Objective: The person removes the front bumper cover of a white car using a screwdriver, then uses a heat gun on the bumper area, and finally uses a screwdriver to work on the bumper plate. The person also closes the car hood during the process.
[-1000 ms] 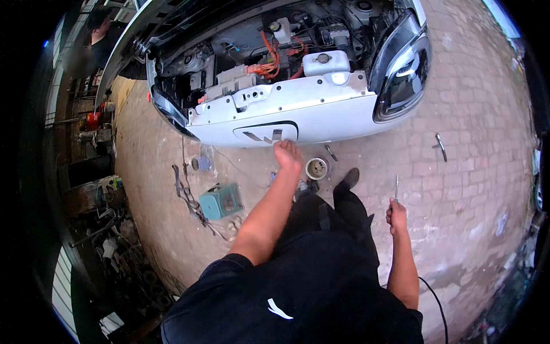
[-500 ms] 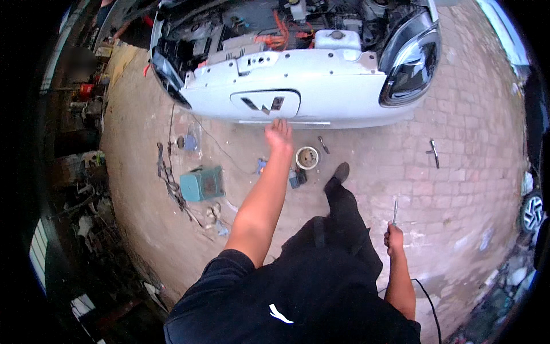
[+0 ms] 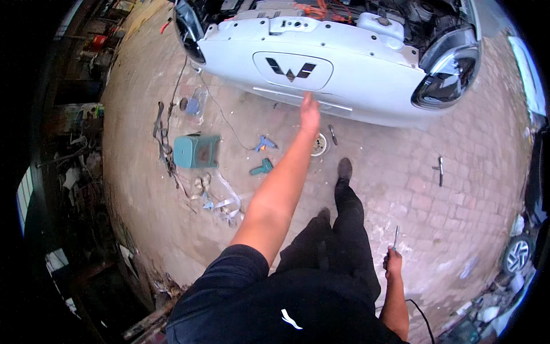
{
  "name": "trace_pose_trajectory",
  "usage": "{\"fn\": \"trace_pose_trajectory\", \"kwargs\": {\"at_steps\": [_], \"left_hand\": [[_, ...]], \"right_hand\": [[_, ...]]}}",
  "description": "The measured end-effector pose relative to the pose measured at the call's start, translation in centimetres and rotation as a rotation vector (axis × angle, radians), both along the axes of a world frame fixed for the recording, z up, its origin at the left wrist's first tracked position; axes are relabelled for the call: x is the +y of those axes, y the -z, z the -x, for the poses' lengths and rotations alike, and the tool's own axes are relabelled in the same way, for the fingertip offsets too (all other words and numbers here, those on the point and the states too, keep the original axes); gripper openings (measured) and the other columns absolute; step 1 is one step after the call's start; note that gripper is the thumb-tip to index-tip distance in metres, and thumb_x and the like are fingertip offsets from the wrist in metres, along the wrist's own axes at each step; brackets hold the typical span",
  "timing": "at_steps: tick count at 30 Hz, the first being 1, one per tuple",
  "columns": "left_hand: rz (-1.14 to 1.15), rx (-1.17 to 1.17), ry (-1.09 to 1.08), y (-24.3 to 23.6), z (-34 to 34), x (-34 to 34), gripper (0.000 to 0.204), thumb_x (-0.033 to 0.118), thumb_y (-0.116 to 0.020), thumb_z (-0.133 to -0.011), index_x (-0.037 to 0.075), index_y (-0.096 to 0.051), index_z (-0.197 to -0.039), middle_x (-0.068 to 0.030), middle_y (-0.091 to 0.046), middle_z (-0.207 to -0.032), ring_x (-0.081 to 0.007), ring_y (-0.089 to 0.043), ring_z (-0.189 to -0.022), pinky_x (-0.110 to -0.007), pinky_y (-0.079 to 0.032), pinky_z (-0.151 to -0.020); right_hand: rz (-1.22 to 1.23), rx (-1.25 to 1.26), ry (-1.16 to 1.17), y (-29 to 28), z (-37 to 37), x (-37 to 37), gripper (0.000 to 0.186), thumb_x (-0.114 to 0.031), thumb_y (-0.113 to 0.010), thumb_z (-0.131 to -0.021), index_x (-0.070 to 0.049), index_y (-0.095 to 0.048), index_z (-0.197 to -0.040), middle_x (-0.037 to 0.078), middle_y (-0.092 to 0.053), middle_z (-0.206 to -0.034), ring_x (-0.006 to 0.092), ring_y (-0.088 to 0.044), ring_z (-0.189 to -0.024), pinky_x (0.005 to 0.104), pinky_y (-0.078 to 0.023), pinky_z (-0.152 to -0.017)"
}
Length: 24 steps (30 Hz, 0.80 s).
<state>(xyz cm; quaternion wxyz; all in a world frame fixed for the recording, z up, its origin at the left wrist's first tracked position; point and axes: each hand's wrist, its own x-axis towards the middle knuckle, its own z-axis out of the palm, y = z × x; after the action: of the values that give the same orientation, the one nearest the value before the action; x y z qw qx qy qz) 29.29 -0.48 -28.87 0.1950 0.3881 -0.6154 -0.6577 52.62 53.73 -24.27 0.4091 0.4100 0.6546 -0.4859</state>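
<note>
My left hand (image 3: 310,114) reaches forward to the white front bumper (image 3: 366,92) of a car, its fingers stretched out just below the badge panel (image 3: 292,70). Whether the fingertips press on the bumper is hard to see. Low at my right side, my right hand (image 3: 393,262) is closed round the handle of a screwdriver (image 3: 397,236), its metal shaft pointing forward. Partly behind my left forearm stands a small white bucket (image 3: 325,150) with small parts inside. A ratchet wrench (image 3: 333,135) lies beside the bucket.
On the paving lie a blue glue gun (image 3: 265,143), a teal power drill (image 3: 262,167) and a T-shaped wrench (image 3: 440,171). A teal stool (image 3: 186,152) sits to the left near straps (image 3: 163,135). The car's bonnet area is open. A wheel (image 3: 518,255) is at the far right.
My view has shifted, showing more of the bumper front and the floor tools. My left hand has turned more edge-on near the bumper. My right hand still holds the screwdriver.
</note>
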Motion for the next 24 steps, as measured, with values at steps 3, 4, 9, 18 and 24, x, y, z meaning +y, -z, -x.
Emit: {"fn": "trace_pose_trajectory", "kwargs": {"at_steps": [3, 4, 9, 18, 24], "left_hand": [[-0.094, -0.010, 0.051, -2.2, 1.0, 2.0, 0.068, 0.019, -0.046, -0.092, -0.004, -0.025, -0.152, -0.0190, -0.011, -0.164, -0.0273, -0.016, -0.151, -0.036, -0.017, -0.120], [-0.049, -0.032, 0.044, -2.9, 1.7, 2.6, 0.069, 0.020, -0.047, -0.091, -0.005, -0.025, -0.152, -0.0194, -0.009, -0.164, -0.0277, -0.012, -0.152, -0.036, -0.015, -0.120], [0.016, -0.004, 0.011, -4.5, 5.4, 3.9, 0.078, 0.021, -0.048, -0.088, -0.009, -0.015, -0.153, -0.0233, 0.003, -0.164, -0.0313, -0.002, -0.153, -0.036, -0.009, -0.122], [0.310, -0.151, 0.033, -3.1, -0.3, -0.6, 0.057, 0.011, -0.053, -0.091, -0.009, -0.042, -0.143, -0.0247, -0.056, -0.135, -0.0296, -0.056, -0.122, -0.035, -0.042, -0.103], [0.156, 0.001, -0.071, -0.7, -1.6, 0.1, 0.066, 0.009, -0.052, -0.088, -0.010, -0.031, -0.147, -0.0249, -0.050, -0.140, -0.0290, -0.048, -0.130, -0.035, -0.036, -0.106]], "right_hand": [[0.015, 0.032, -0.002, -0.7, 1.3, -0.1, 0.031, -0.033, -0.059, -0.097, -0.017, -0.045, -0.074, -0.006, -0.037, -0.054, 0.0073, -0.033, -0.039, 0.0255, -0.025, -0.036], [0.025, 0.038, 0.002, -0.8, 1.8, -0.3, 0.032, -0.033, -0.059, -0.097, -0.017, -0.045, -0.074, -0.006, -0.037, -0.054, 0.0073, -0.033, -0.039, 0.0255, -0.025, -0.036], [0.007, 0.043, -0.008, -0.7, 1.7, 0.1, 0.033, -0.035, -0.059, -0.097, -0.018, -0.045, -0.073, -0.006, -0.038, -0.054, 0.0074, -0.033, -0.039, 0.0257, -0.025, -0.036], [0.067, 0.143, -0.018, 1.5, 2.1, 2.1, 0.030, -0.031, -0.059, -0.097, -0.017, -0.044, -0.075, -0.006, -0.038, -0.055, 0.0070, -0.034, -0.041, 0.0248, -0.025, -0.037], [0.023, 0.155, 0.124, 1.7, -0.3, 3.8, 0.030, -0.030, -0.059, -0.097, -0.017, -0.044, -0.075, -0.006, -0.037, -0.055, 0.0062, -0.032, -0.040, 0.0248, -0.024, -0.036]]}}
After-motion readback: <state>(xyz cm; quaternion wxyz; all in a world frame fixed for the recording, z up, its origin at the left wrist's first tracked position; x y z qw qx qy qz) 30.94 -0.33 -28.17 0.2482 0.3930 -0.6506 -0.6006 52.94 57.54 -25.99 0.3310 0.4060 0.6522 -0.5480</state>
